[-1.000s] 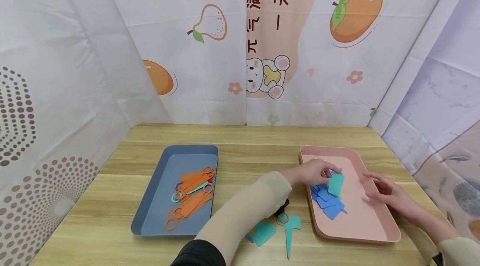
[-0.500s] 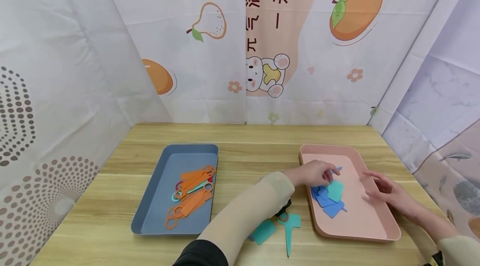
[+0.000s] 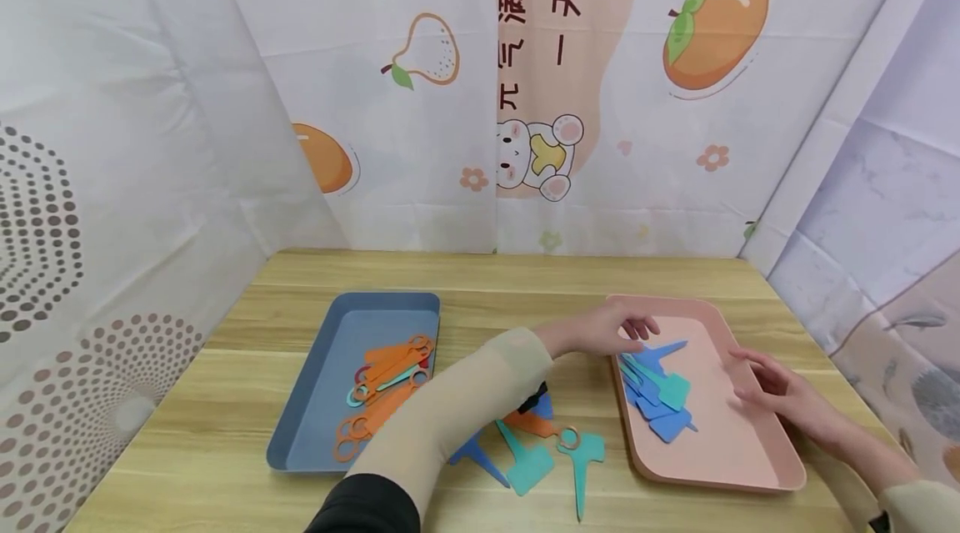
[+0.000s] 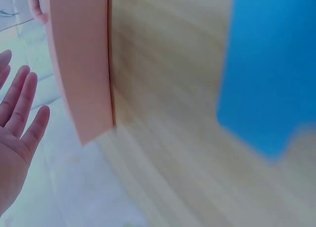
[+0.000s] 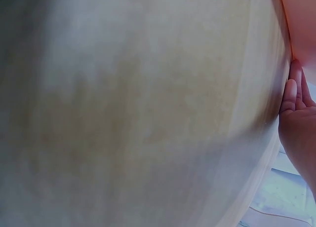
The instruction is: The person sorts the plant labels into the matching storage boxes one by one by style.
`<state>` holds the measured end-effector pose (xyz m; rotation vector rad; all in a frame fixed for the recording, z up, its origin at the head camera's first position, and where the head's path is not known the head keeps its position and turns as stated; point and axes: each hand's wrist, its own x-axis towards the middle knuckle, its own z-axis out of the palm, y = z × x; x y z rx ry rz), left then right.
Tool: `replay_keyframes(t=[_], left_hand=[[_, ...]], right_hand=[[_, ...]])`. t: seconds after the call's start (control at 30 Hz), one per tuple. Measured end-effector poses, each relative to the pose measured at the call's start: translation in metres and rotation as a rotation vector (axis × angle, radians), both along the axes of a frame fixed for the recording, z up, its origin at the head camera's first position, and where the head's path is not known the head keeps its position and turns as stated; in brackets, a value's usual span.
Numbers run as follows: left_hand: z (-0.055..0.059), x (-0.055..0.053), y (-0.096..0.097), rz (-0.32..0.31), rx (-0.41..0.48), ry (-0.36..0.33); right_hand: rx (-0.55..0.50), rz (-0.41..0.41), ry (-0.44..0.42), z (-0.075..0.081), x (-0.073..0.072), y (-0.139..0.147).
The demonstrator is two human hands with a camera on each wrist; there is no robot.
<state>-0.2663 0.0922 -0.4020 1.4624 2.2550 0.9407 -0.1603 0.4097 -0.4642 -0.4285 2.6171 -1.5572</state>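
My left hand (image 3: 600,329) hovers over the left wall of the pink tray (image 3: 738,454), fingers loosely bent and holding nothing. In the left wrist view that hand (image 4: 17,123) shows spread fingers. Below it in the tray lies a pile of blue T-shaped plant labels (image 3: 670,424), with a teal plant label (image 3: 673,391) on top. My right hand (image 3: 787,395) rests against the tray's right wall with its fingers extended. The right wrist view shows this hand (image 5: 298,108) touching the tray's outer side.
A blue-grey tray (image 3: 300,416) at left holds orange ring-ended tags (image 3: 386,408) and a few teal and red ones. Between the trays lie loose teal labels (image 3: 532,469), a blue label (image 3: 480,458) and an orange ring-ended tag (image 3: 536,424), partly under the left sleeve.
My left hand has let go of the teal label, which now lies on the pile, and has moved left and slightly back. The right hand stays against the tray.
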Motion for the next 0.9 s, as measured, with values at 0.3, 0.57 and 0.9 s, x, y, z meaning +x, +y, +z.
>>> replay_keyframes(t=[0.3,0.57,0.9], left_hand=[[0.010,-0.001,-0.044,0.015,-0.067,-0.010],[0.008,-0.004,-0.085,0.011,-0.152,-0.035],[-0.009,0.014,-0.110,0.021,-0.398,-0.032]], right_hand=[[-0.022,0.003,0.001,-0.001,0.001,0.000],[-0.007,0.005,0.014,-0.001,0.000,0.000],[0.010,-0.008,0.015,0.000,0.000,0.000]])
